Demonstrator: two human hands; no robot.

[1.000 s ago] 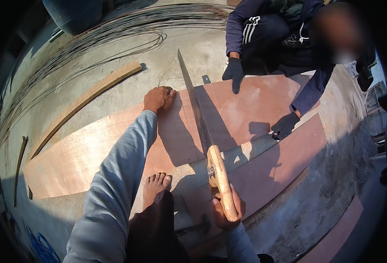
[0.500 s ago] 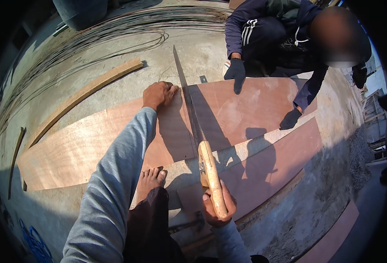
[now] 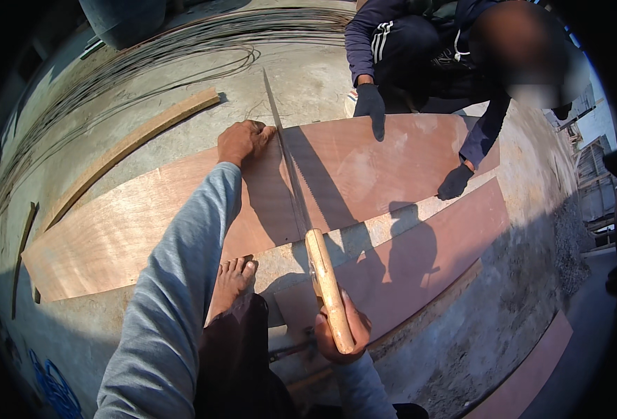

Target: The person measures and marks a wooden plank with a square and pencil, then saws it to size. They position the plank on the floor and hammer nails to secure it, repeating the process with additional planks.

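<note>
My right hand (image 3: 343,328) is closed round the wooden handle of a handsaw (image 3: 293,164), near its lower end. The long blade points away from me and lies across a thin reddish-brown plywood sheet (image 3: 151,216), its tip past the far edge. My left hand (image 3: 244,142) grips the sheet's far edge just left of the blade, fingers bent. My bare foot (image 3: 232,283) rests at the near edge of the sheet. Across from me, a crouching person's dark-gloved hands (image 3: 371,110) touch the right part of the sheet.
Another plywood strip (image 3: 399,255) lies nearer on the right, with a further piece (image 3: 532,370) at lower right. A wooden batten (image 3: 134,150) lies beyond the sheet on the left. Behind it are long metal rods (image 3: 204,38) and a large bucket (image 3: 123,21). Blue rope (image 3: 56,387) lies lower left.
The saw has come slightly back toward me, and its teeth show more plainly. My left hand keeps its place on the sheet. The whole view has shifted a little.
</note>
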